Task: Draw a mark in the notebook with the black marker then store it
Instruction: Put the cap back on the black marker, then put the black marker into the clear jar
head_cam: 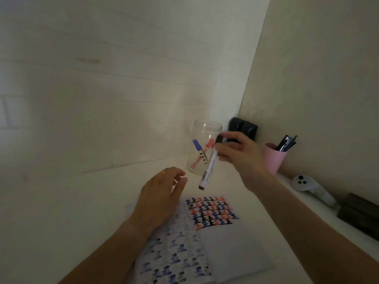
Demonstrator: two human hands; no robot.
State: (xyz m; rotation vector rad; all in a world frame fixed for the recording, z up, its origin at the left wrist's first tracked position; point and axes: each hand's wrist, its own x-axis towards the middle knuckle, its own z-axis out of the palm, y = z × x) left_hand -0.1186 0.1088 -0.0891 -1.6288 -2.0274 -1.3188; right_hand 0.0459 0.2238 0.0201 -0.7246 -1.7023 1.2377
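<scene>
An open notebook (225, 249) lies on the white desk, its right page carrying rows of black, red and blue marks near the top. My right hand (240, 154) holds the black marker (209, 165) by its capped upper end; the marker hangs tilted in the air, just in front of a clear glass jar (205, 128). The jar stands behind the notebook and holds a blue marker (198, 147) and a red marker (208, 145). My left hand (160, 199) hovers with fingers spread over the notebook's upper left corner, holding nothing.
A pink cup (273, 158) with dark pens stands right of the jar. A black box (245, 128) sits in the wall corner. A white controller (311, 189) and a dark wooden box (361, 214) lie along the right wall.
</scene>
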